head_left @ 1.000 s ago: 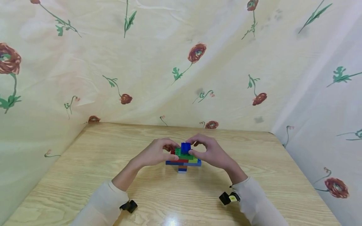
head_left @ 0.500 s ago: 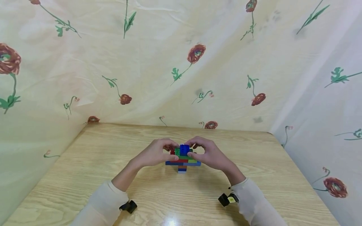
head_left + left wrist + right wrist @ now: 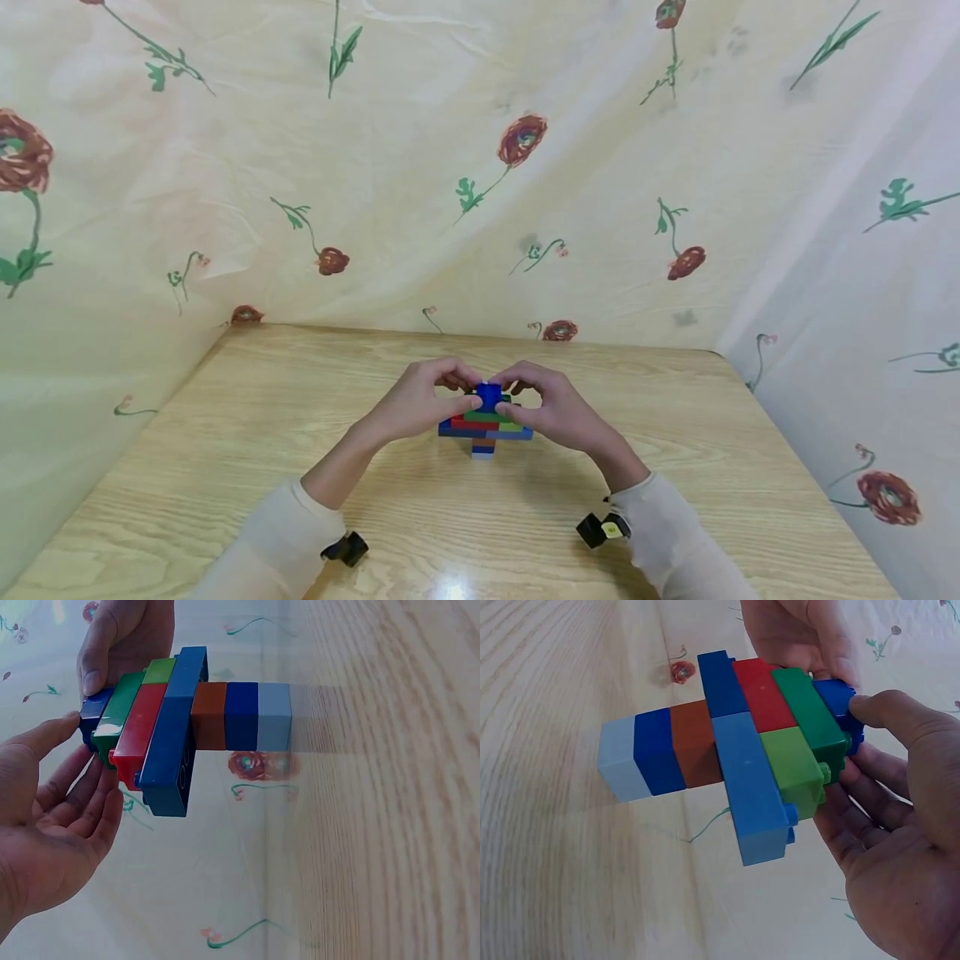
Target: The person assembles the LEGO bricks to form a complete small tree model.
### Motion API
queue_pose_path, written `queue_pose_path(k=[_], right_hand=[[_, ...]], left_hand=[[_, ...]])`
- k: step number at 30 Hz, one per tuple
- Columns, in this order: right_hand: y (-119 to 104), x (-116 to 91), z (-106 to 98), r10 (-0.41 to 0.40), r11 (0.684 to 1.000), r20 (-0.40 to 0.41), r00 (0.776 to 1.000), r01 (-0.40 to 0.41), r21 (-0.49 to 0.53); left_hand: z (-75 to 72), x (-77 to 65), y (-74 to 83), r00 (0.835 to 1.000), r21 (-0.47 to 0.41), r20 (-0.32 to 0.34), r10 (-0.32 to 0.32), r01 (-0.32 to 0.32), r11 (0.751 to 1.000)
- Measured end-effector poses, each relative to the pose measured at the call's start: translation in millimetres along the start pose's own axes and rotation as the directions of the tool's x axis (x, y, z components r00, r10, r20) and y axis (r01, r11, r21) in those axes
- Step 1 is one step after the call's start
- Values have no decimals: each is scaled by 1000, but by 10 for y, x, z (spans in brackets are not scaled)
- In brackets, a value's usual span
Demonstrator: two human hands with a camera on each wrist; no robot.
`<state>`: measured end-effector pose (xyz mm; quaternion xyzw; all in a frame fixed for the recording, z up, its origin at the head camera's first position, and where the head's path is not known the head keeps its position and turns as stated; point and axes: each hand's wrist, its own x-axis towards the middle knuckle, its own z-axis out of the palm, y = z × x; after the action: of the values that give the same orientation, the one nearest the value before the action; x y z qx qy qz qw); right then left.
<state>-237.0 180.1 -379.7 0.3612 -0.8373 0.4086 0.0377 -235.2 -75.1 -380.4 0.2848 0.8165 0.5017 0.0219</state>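
A tree-like stack of toy building bricks stands upright mid-table, topped by a blue brick (image 3: 489, 397). My left hand (image 3: 416, 402) and right hand (image 3: 555, 406) pinch this top brick from either side, thumbs on its near face and fingers curled behind. Below it comes a green brick (image 3: 810, 712), then a red brick (image 3: 763, 697) beside a lime brick (image 3: 791, 769). A wide layer of dark blue and light blue bricks (image 3: 754, 787) follows. The narrow stem has a brown brick (image 3: 695, 742), a blue one and a pale blue base brick (image 3: 622, 761).
The wooden table (image 3: 300, 358) reaches back to a flower-patterned cloth (image 3: 420, 167), which also rises at both sides. Black wrist cameras hang under both cuffs, the left camera (image 3: 347, 548) and right camera (image 3: 592, 530) close above the tabletop.
The blue brick has come down and slightly left onto the green one, with my right hand. My left thumb and fingers have shifted up from the green and red layers to the blue brick.
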Motion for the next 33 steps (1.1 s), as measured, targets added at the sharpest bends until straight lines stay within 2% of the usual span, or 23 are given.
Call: queue_pose_path(k=[6, 11, 18, 22, 26, 28, 33], right_hand=[[73, -17, 71, -24, 999, -50, 998, 25, 26], [95, -50, 117, -12, 999, -88, 996, 16, 43], [115, 18, 173, 108, 992, -171, 979, -95, 85], [182, 100, 233, 123, 991, -250, 960, -103, 91], [269, 145, 259, 119, 988, -263, 957, -89, 126], [318, 150, 264, 130, 984, -247, 960, -96, 147], [469, 150, 273, 246, 964, -184, 952, -220, 151]], left_hand=[[4, -10, 9, 999, -13, 9, -34, 34, 999], [0, 4, 2, 1000, -9, 6, -11, 11, 1000], [9, 33, -105, 997, 14, -62, -51, 52, 999], [28, 92, -182, 991, 45, -116, -61, 66, 997], [46, 195, -246, 986, 68, -148, -79, 90, 994], [53, 244, -272, 986, 82, -132, -98, 109, 991], [39, 332, -380, 992, 111, 17, -124, 122, 986]])
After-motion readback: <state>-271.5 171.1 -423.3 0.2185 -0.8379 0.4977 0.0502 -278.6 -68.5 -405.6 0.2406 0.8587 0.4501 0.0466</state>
